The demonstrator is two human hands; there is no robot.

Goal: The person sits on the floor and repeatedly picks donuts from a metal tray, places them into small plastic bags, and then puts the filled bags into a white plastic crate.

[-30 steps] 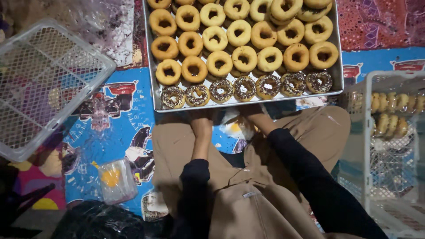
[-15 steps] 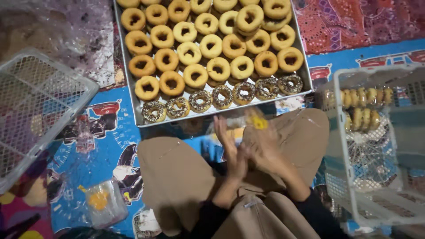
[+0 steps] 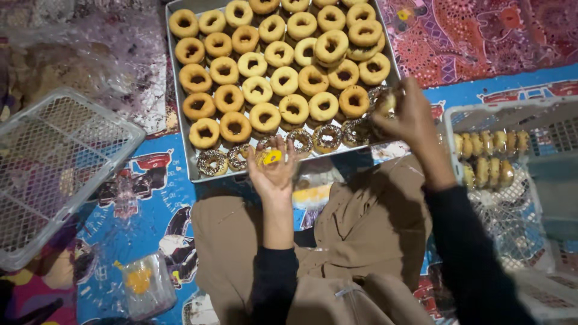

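Observation:
A metal tray [image 3: 208, 177] lies on the floor in front of my knees, filled with rows of plain golden doughnuts [image 3: 283, 81]; its near row holds chocolate-sprinkled doughnuts [image 3: 212, 162]. My left hand [image 3: 274, 171] is at the tray's near edge, palm up, with a small yellow piece [image 3: 272, 157] in its fingers. At the tray's near right corner, my right hand [image 3: 412, 117] is raised and grips one sprinkled doughnut [image 3: 385, 102].
A white mesh basket [image 3: 54, 168] stands on the left. Another white basket [image 3: 530, 120] on the right holds a row of doughnuts [image 3: 487, 156]. A small plastic bag with something yellow inside [image 3: 141, 283] lies by my left knee on the patterned blue mat [image 3: 138, 210].
My hands have moved apart from over my lap: the left reached to the tray's near edge, and the right went to the tray's right corner and took up a sprinkled doughnut.

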